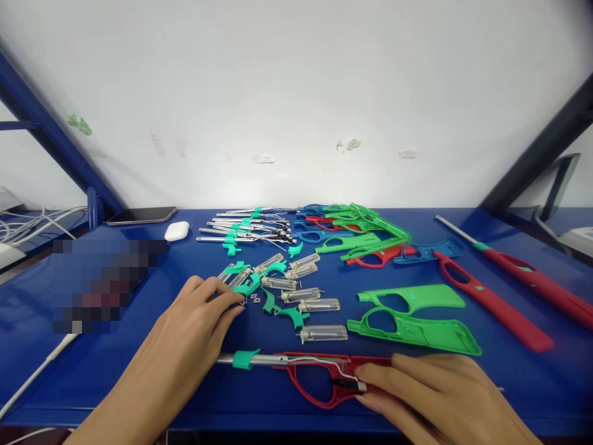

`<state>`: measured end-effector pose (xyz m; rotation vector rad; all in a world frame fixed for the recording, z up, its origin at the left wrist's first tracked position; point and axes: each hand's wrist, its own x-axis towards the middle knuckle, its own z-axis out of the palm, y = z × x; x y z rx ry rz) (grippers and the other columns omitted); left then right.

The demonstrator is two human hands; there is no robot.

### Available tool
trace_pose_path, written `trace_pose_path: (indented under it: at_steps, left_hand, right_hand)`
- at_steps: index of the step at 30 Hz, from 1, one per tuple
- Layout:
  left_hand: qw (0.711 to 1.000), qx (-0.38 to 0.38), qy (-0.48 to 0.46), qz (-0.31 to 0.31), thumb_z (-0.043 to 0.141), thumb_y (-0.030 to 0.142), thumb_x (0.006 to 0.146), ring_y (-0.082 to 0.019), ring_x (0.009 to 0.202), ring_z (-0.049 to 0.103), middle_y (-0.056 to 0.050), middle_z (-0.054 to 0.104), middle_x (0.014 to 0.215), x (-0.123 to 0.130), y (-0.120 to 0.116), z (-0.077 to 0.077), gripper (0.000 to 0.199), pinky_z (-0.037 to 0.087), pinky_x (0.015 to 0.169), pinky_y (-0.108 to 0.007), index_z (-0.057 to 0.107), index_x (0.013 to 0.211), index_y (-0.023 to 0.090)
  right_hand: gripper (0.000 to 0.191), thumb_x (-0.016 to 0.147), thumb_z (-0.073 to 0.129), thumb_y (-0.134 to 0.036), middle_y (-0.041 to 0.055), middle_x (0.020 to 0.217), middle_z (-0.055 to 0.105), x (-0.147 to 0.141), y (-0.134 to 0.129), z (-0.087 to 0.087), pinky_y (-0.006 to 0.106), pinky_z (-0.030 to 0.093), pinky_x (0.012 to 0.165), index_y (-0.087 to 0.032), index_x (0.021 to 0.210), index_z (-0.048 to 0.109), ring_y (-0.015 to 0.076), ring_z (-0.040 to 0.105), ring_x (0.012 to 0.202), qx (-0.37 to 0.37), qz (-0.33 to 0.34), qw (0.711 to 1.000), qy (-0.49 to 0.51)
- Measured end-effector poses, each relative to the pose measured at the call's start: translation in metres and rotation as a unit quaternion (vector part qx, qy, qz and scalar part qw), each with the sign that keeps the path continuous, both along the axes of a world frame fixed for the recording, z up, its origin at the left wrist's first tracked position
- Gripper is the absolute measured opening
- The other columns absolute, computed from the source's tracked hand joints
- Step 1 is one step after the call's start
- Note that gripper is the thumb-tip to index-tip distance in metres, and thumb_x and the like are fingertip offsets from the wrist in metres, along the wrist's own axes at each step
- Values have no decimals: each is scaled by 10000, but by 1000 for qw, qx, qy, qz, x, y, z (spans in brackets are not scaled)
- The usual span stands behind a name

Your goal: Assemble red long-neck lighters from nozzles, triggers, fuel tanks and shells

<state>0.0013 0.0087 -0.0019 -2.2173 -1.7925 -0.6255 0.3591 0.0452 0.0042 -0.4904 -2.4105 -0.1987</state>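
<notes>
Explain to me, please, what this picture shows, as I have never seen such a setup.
There is no machine here: these are a person's bare hands, seen by a camera worn on the head, looking forward and down. The right hand holds a red handle half, with a metal tube at its narrow end. The left hand is at some small teal pieces; whether it grips one is unclear. On the blue table also lie clear plastic tanks, more tubes and colored handle parts.

Workshop, likely small-parts assembly.
Blue tabletop point(259, 398) in a blue frame point(50, 120); handle shells point(434, 298), teal triggers point(250, 285), clear tanks point(319, 305) and metal rods point(215, 239) loose in groups; white wall point(296, 74) with stuck-on scraps point(265, 159).
</notes>
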Motion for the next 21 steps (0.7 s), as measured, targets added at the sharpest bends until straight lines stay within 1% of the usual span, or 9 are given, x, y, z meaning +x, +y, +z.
trace_pose_path:
  at_steps: [3, 6, 10, 14, 18, 19, 21]
  left_hand:
    - [1000, -5, 3, -3, 471, 359, 1183, -245, 903, 572, -59, 727, 1015, -1, 2, 1, 384, 493, 740, -348, 814, 1051, 248]
    - [1000, -2, 4, -12, 425, 411, 1194, -250, 877, 591, -60, 727, 976, 0, 5, 4, 464, 496, 725, -357, 809, 994, 244]
    - [1000, 1, 9, -23, 390, 476, 1201, -249, 830, 627, -58, 731, 930, 1, 8, 9, 532, 522, 718, -368, 810, 980, 234]
    - [999, -4, 23, -32, 389, 464, 1202, -246, 823, 651, -56, 741, 917, 1, 5, 16, 531, 545, 710, -359, 813, 977, 236]
    - [999, -7, 38, -35, 390, 400, 1195, -255, 877, 663, -68, 751, 990, 3, 1, 21, 476, 513, 634, -335, 812, 1040, 243]
    - [999, -5, 41, -34, 391, 382, 1193, -260, 896, 660, -73, 750, 1014, 5, 1, 22, 457, 514, 638, -337, 809, 1078, 241]
    - [998, -1, 47, -37, 389, 351, 1190, -277, 943, 650, -84, 745, 1069, 10, 2, 22, 421, 541, 697, -362, 794, 1192, 236]
  right_hand:
    - [515, 1248, 354, -342, -134, 1005, 893, -2, -1, 1, 275, 542, 536, -288, 1050, 826, 75, 830, 707, -13, -8, 1000, 5]
    - [503, 1244, 373, -376, -116, 983, 894, -5, -2, 2, 284, 531, 542, -280, 1055, 828, 85, 820, 682, -32, -17, 999, 14]
    - [552, 1249, 335, -394, -141, 960, 888, -8, -4, 5, 291, 522, 547, -284, 1024, 827, 70, 795, 635, -40, -24, 999, 18]
    - [574, 1253, 311, -367, -158, 983, 887, -7, -3, 7, 284, 527, 549, -298, 1020, 831, 54, 783, 627, -34, -20, 999, 11]
    - [589, 1255, 299, -333, -128, 979, 892, -6, -3, 7, 279, 516, 531, -291, 1021, 838, 62, 775, 622, -30, -9, 999, 9]
    - [585, 1254, 302, -334, -121, 978, 893, -6, -3, 6, 278, 519, 534, -289, 1027, 839, 66, 778, 629, -31, -9, 999, 9]
    - [574, 1254, 307, -338, -120, 976, 893, -6, -3, 6, 276, 526, 541, -286, 1036, 836, 69, 786, 642, -33, -12, 999, 14]
